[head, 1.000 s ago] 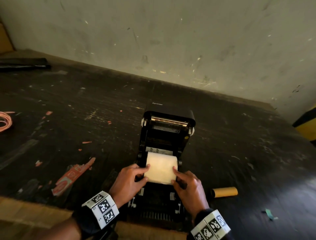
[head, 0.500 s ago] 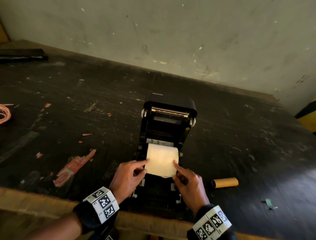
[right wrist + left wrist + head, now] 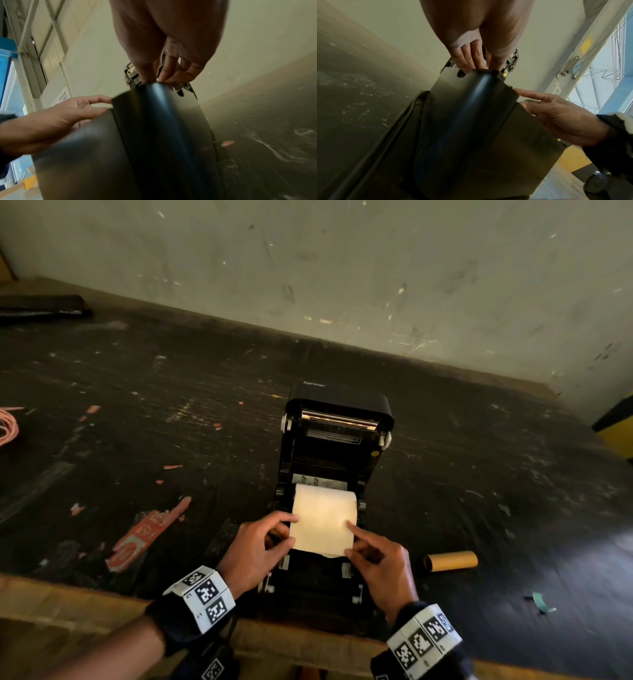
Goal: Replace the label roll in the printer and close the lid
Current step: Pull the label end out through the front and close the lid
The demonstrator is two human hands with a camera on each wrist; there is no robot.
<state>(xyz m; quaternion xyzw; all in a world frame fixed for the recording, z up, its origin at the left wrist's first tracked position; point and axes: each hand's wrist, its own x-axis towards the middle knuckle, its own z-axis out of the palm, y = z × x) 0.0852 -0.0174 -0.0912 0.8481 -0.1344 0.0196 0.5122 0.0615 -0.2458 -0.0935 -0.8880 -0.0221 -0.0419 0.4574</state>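
Observation:
The black label printer [image 3: 337,412] stands on the dark table with its lid tipped up at the back. A cream label roll [image 3: 323,498] lies in the bay, and its loose paper strip [image 3: 322,529] runs toward me over the front. My left hand [image 3: 260,546] pinches the strip's left edge between thumb and forefinger. My right hand [image 3: 380,563] pinches the right edge near the lower corner. From the wrist views the printer's front casing [image 3: 471,121] hides the paper; only curled fingers [image 3: 171,70] show above it.
An empty brown cardboard core [image 3: 450,560] lies on the table right of the printer. Red label scraps [image 3: 144,535] lie to the left, a pink coil [image 3: 7,426] at the far left edge. A wall [image 3: 342,268] runs close behind the printer.
Both hands keep their hold on the strip's edges. The strip looks drawn slightly further toward me over the printer's front.

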